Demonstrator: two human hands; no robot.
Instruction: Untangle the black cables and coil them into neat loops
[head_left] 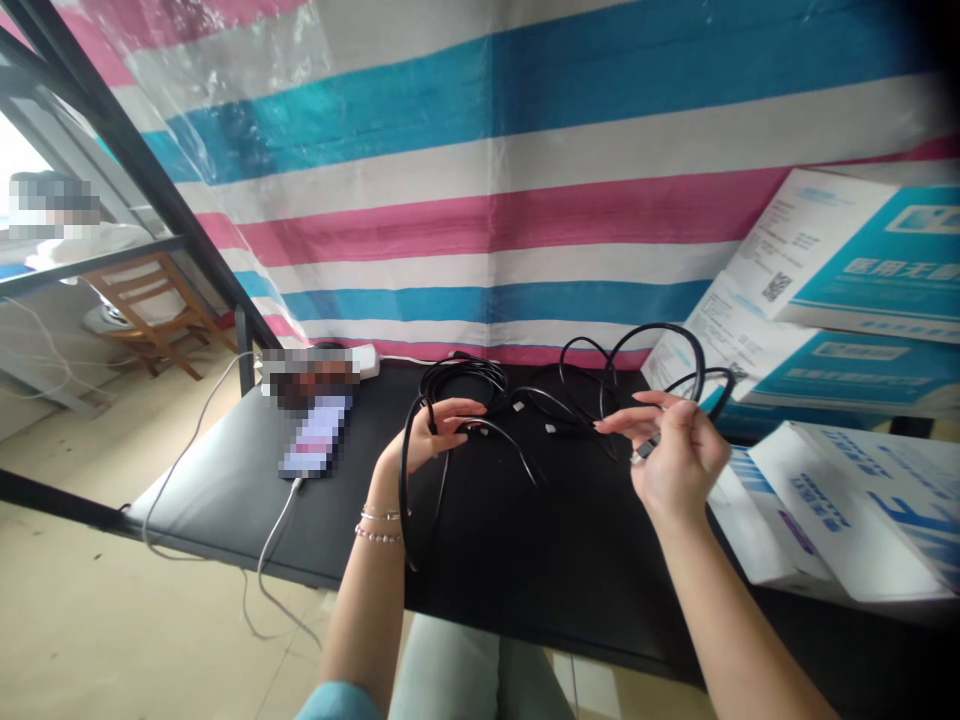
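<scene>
A long black cable [403,490] runs in loose loops over the black tabletop [525,560]. My left hand [427,440] pinches part of it between thumb and fingers, and a loop hangs past the wrist. On the right, my right hand [681,455] is closed around the cable near a metal-tipped plug [645,448]. Loops of cable rise above that hand, in front of the boxes. Behind my left hand lies a coiled bundle of black cable [465,374]. Small pale tabs [551,428] show on the table between both hands.
White-and-blue boxes [847,250] are stacked at the right, with more white boxes [847,510] nearer. A phone [319,435] with a white charging cable [274,540] and a white power strip [366,361] lie left. A striped sheet [487,220] hangs behind. Another person sits far left.
</scene>
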